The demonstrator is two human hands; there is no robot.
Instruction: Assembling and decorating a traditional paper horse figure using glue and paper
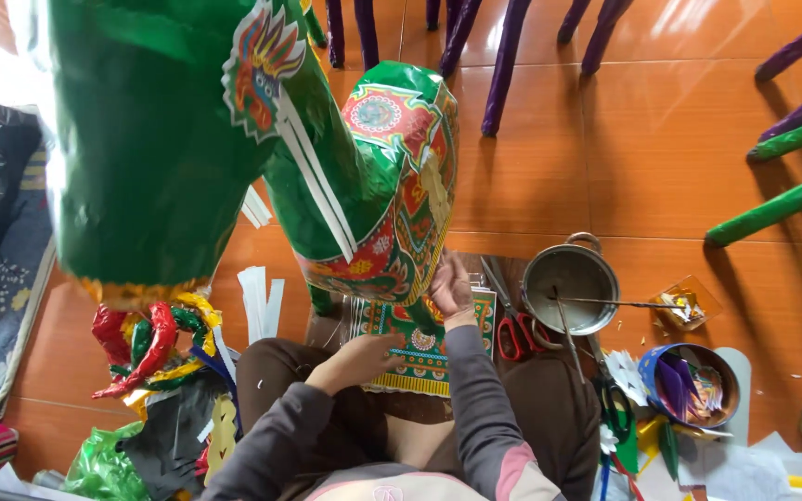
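Your right hand (450, 286) is raised and curled, its fingers pressed against the lower edge of the patterned paper panel (401, 218) that covers the chest of the green paper animal figure (187, 121); whether it pinches the edge or only presses it flat, you cannot tell. Your left hand (356, 360) sits lower and nearer your body, loosely closed, resting on the stack of printed decorative sheets (420, 343) across your lap, fingers hidden from above.

The panel lies up and away from both hands, its long axis running steeply upward toward the figure's neck. Your right hand is on it already; the left is well below.

Just right of your right hand lie red-handled scissors (510, 327). Beyond them is a metal pot (570, 289) with sticks across it. Left of your left hand hangs the figure's twisted foil tail (155, 348).
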